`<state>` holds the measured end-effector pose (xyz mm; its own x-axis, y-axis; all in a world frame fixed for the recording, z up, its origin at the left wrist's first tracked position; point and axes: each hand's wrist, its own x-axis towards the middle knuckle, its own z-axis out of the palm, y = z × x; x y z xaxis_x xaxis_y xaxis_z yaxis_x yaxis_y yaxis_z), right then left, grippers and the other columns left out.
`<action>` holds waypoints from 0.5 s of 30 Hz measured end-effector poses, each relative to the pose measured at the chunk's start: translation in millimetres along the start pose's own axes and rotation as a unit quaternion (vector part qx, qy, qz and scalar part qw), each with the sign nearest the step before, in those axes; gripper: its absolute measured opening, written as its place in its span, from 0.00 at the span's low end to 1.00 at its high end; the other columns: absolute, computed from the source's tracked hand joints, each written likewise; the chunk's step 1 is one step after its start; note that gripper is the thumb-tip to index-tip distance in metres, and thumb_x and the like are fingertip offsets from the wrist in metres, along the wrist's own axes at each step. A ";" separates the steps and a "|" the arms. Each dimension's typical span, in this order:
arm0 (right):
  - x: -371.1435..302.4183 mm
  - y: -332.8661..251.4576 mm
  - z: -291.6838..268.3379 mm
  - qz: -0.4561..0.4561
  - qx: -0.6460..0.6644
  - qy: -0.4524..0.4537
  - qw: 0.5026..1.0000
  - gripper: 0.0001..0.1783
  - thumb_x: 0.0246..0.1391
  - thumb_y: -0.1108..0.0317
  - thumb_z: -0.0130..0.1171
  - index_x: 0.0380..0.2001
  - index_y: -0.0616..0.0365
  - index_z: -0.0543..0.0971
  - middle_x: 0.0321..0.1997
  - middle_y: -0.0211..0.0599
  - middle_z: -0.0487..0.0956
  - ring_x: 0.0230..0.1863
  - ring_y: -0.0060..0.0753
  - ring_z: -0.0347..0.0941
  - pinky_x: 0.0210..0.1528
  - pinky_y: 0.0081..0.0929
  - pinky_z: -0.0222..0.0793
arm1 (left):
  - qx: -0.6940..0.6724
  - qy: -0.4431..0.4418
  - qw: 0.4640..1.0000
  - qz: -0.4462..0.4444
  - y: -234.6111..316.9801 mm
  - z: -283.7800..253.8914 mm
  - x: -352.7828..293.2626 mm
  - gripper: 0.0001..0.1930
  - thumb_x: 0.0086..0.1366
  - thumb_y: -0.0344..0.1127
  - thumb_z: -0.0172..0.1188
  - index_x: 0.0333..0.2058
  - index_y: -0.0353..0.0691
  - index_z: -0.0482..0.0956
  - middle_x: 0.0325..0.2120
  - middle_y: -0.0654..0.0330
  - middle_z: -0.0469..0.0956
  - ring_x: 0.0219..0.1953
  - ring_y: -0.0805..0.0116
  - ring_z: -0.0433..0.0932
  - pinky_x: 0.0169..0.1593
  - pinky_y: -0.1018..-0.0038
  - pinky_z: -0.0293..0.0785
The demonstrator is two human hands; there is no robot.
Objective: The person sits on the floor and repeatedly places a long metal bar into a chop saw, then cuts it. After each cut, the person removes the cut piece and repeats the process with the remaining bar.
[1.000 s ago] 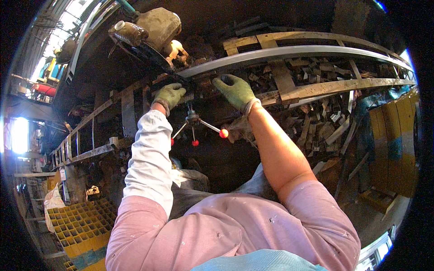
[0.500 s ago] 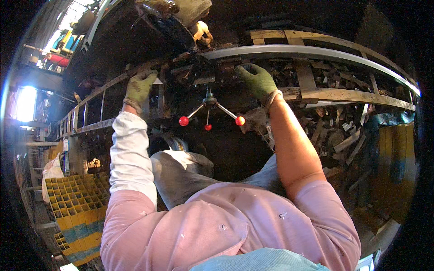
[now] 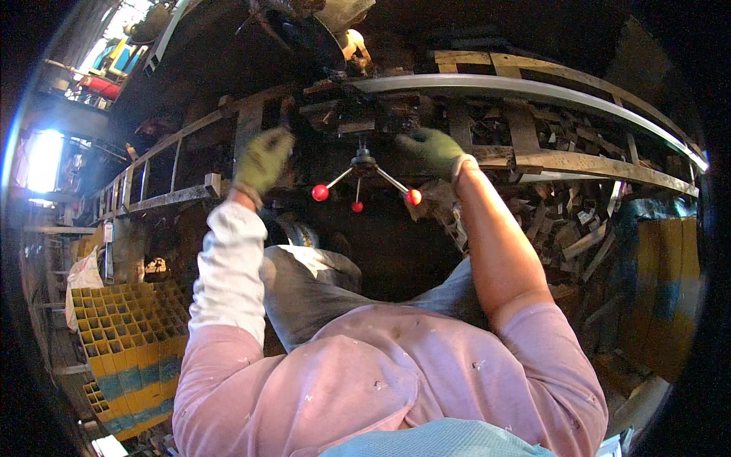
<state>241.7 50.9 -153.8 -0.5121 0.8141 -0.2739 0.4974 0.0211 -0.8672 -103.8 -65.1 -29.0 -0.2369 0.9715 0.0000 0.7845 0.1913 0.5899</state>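
The green-gloved left hand (image 3: 265,161), blurred, has its fingers curled, and the gloved right hand (image 3: 434,150) points its fingertips toward dark machinery (image 3: 355,126); I cannot tell whether either grips anything. Between them, slightly nearer the body, sits a metal handle (image 3: 364,160) with 3 slim, shiny spokes (image 3: 392,180) ending in smooth, round red knobs (image 3: 413,197). Beyond the right hand runs a long silvery bar (image 3: 502,85), near rough wooden rails (image 3: 579,163) and small angular pieces (image 3: 585,242).

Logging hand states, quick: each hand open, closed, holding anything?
Left hand: blurred, looks curled; any grip cannot be told.
Right hand: blurred, fingertips in shadow; cannot tell.
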 end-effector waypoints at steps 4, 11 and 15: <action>5.4 17.9 42.8 0.034 -0.163 -0.240 0.956 0.40 0.61 0.30 0.57 0.30 0.63 0.87 0.31 0.48 0.87 0.33 0.40 0.84 0.41 0.39 0.78 | 0.201 -0.112 0.973 0.023 32.3 80.4 -52.7 0.41 0.65 0.66 0.62 0.60 0.31 0.77 0.57 0.39 0.79 0.57 0.41 0.81 0.60 0.56 0.77; -37.4 -58.6 47.2 0.208 -0.074 -0.210 0.952 0.44 0.60 0.26 0.57 0.41 0.65 0.86 0.32 0.44 0.83 0.29 0.38 0.77 0.36 0.43 0.76 | 0.290 -0.098 0.947 -0.093 29.9 112.4 -46.6 0.21 0.67 0.57 0.61 0.41 0.44 0.86 0.40 0.48 0.87 0.45 0.43 0.86 0.48 0.50 0.81; -54.0 -89.9 49.3 -0.034 0.105 -0.162 0.981 0.44 0.61 0.28 0.59 0.55 0.63 0.84 0.49 0.47 0.86 0.50 0.38 0.78 0.58 0.38 0.73 | 0.252 -0.151 0.955 -0.039 -175.2 202.3 -41.8 0.11 0.64 0.45 0.62 0.35 0.46 0.86 0.32 0.54 0.85 0.39 0.51 0.85 0.42 0.56 0.81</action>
<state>190.1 -23.5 -81.5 -0.7519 0.5871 -0.2999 0.3165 -0.0776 -0.9454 -115.4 -111.0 -295.7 -0.1894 0.9329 -0.3062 0.9656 0.2335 0.1143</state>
